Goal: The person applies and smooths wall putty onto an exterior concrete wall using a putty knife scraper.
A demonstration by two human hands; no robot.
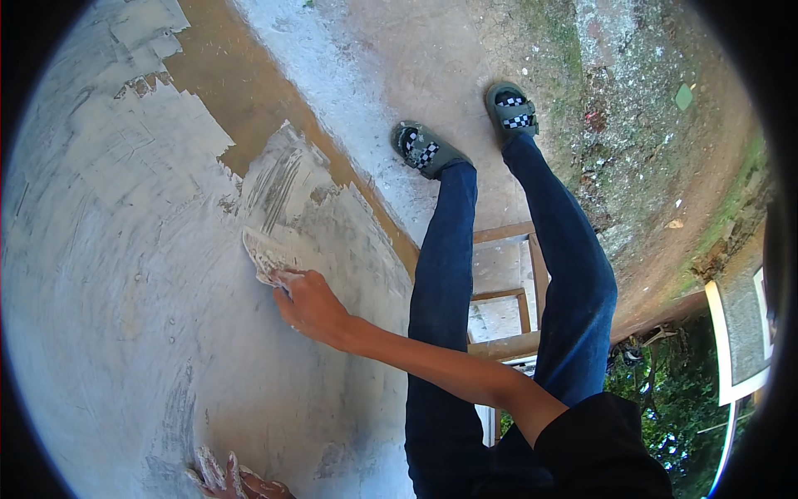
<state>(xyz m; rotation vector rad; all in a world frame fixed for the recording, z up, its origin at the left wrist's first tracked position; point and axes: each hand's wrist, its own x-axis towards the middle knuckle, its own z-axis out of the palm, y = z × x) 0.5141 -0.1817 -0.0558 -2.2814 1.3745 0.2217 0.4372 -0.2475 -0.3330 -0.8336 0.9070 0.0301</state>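
My right hand (312,308) is closed on a putty-caked scraper (262,254), its flat blade laid against a wall (208,283) coated in pale grey plaster. Just beyond the blade, a thicker patch of wet plaster (278,187) shows dark streaks. Down at the lower left, my left hand (237,478) rests on the same wall, its fingers apart and smeared with white plaster. Part of that hand is cut off by the picture's lower edge. A bare brown strip of wall (237,79) borders the coated area's ragged edge.
My feet, in olive sandals (428,150) and checkered socks, stand on a stained concrete floor (366,83). A wooden frame (507,345) lies behind my legs. Mossy, speckled ground (632,141) runs along the right, with green foliage (673,399) at the lower right.
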